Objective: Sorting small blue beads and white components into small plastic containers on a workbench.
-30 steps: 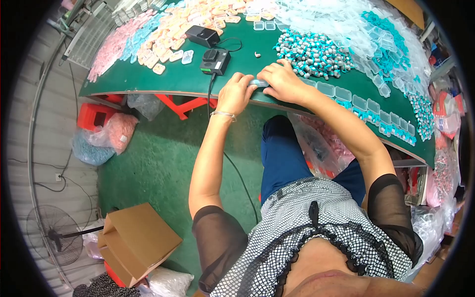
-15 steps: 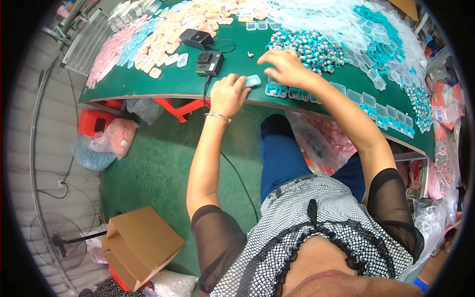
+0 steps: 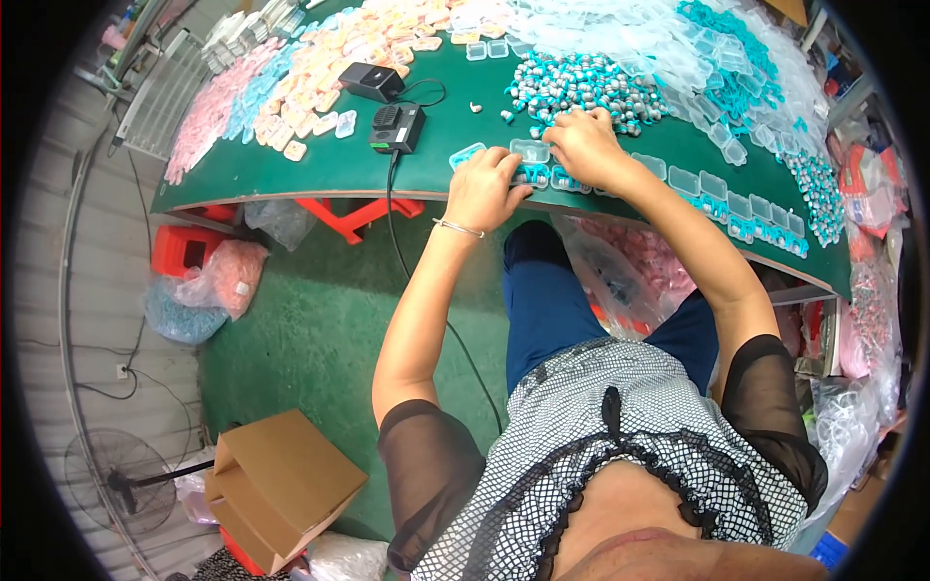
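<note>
My left hand [image 3: 484, 187] is at the table's near edge, thumb and fingers closed around a small clear plastic case [image 3: 531, 175] with teal pieces inside and its lid [image 3: 530, 150] raised. Just left of those fingers lies a closed case with a bluish tint [image 3: 467, 155]. My right hand [image 3: 589, 147] is over the near side of a heap of small teal-and-grey plug-like pieces [image 3: 586, 85]. Its fingers are curled together beside the raised lid; what they hold, if anything, is hidden. Another open case [image 3: 567, 181] stands below the right hand, partly covered.
Filled open cases [image 3: 756, 228] line the table's right edge. Two black devices [image 3: 397, 126] with cables stand to the left, near orange cases [image 3: 325, 97] and pink ones [image 3: 218, 116]. Clear empty cases [image 3: 601, 29] pile up at the back. A cardboard box [image 3: 286, 484] sits on the floor.
The left hand has set the closed case down and moved right to an open one. My right hand has come slightly right and down, its fingers now curled.
</note>
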Demonstrator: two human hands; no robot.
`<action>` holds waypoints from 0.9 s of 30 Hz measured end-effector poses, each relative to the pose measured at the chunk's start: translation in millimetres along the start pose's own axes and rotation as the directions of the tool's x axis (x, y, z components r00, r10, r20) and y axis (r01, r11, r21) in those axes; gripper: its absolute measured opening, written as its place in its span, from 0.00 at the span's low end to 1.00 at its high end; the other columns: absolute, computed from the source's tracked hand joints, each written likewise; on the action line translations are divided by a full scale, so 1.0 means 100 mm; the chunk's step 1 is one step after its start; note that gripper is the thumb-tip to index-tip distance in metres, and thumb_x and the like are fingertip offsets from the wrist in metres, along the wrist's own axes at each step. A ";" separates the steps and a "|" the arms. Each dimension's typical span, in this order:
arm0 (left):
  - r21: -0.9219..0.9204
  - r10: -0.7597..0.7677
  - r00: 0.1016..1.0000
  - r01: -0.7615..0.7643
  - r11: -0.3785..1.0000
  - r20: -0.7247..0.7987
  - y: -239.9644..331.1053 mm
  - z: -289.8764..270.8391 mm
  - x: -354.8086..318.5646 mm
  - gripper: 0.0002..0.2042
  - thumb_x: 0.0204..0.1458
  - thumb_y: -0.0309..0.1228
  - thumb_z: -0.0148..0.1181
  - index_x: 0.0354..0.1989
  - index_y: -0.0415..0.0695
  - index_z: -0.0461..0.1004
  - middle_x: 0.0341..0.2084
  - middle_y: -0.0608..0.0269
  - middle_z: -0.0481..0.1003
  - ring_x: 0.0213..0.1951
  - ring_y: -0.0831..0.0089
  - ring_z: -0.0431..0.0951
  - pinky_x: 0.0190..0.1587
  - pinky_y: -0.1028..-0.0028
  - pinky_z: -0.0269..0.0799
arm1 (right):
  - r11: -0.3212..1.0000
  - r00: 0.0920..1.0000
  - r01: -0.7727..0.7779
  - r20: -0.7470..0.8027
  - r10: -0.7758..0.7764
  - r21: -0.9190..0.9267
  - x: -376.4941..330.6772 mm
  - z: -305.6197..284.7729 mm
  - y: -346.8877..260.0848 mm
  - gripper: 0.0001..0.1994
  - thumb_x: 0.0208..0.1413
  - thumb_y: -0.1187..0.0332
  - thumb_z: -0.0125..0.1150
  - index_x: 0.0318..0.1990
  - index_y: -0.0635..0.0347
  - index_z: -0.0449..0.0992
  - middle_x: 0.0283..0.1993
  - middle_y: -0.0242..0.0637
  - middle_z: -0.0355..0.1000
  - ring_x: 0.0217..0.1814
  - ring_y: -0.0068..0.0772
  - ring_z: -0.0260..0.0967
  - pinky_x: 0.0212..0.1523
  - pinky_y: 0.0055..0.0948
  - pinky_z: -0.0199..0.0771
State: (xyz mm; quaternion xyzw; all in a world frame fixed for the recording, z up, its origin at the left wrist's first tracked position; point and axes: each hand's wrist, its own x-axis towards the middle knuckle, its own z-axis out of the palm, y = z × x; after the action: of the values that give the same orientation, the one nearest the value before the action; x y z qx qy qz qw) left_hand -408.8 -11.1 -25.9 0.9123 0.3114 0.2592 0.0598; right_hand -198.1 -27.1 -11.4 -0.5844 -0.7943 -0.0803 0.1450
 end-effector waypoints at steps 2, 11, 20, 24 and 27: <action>-0.011 -0.023 1.000 0.023 1.000 0.020 0.00 0.01 -0.02 0.21 0.42 0.36 0.68 0.45 0.40 0.74 0.41 0.55 0.74 0.43 0.57 0.74 0.46 0.62 0.70 | 1.000 1.000 -0.001 0.005 0.001 -0.014 0.00 0.02 -0.04 0.09 0.51 0.69 0.55 0.37 0.52 0.81 0.37 0.33 0.74 0.46 0.38 0.68 0.47 0.48 0.56; -0.061 -0.033 0.999 0.030 0.998 -0.042 0.03 0.01 -0.10 0.17 0.42 0.31 0.68 0.41 0.41 0.74 0.38 0.56 0.75 0.43 0.56 0.74 0.46 0.62 0.70 | 0.996 0.997 0.073 0.002 -0.073 -0.041 0.11 0.13 -0.08 0.10 0.50 0.71 0.53 0.38 0.53 0.80 0.39 0.34 0.71 0.49 0.38 0.66 0.49 0.49 0.54; -0.243 -0.221 0.970 0.192 0.951 -0.102 0.09 0.06 -0.11 0.32 0.41 0.28 0.70 0.57 0.42 0.64 0.45 0.52 0.70 0.39 0.57 0.75 0.42 0.64 0.73 | 0.963 0.998 0.064 -0.017 -0.062 0.261 0.17 0.04 0.00 0.11 0.41 0.72 0.67 0.36 0.53 0.79 0.38 0.31 0.71 0.46 0.38 0.70 0.44 0.44 0.62; -0.258 -0.164 0.980 0.130 0.957 -0.111 0.02 0.05 -0.11 0.34 0.41 0.26 0.69 0.60 0.43 0.61 0.47 0.51 0.68 0.36 0.59 0.75 0.40 0.65 0.74 | 0.879 0.991 0.134 -0.063 -0.118 0.458 0.10 0.03 0.02 0.09 0.44 0.75 0.65 0.36 0.55 0.78 0.37 0.32 0.73 0.45 0.37 0.70 0.43 0.38 0.62; -0.247 -0.116 0.992 0.101 0.964 -0.047 0.00 0.03 -0.11 0.31 0.41 0.26 0.69 0.56 0.42 0.64 0.45 0.52 0.70 0.34 0.59 0.75 0.39 0.65 0.74 | 0.862 0.985 0.172 -0.111 -0.135 0.478 -0.02 -0.02 0.01 0.08 0.45 0.73 0.64 0.35 0.54 0.78 0.37 0.31 0.74 0.46 0.37 0.70 0.45 0.40 0.62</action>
State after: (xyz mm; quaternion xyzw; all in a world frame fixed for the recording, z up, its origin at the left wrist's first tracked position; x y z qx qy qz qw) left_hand -414.6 -17.3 -33.5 0.8714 0.3282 0.3195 0.1759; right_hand -196.1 -28.9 -10.3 -0.4610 -0.8270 0.0888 0.3092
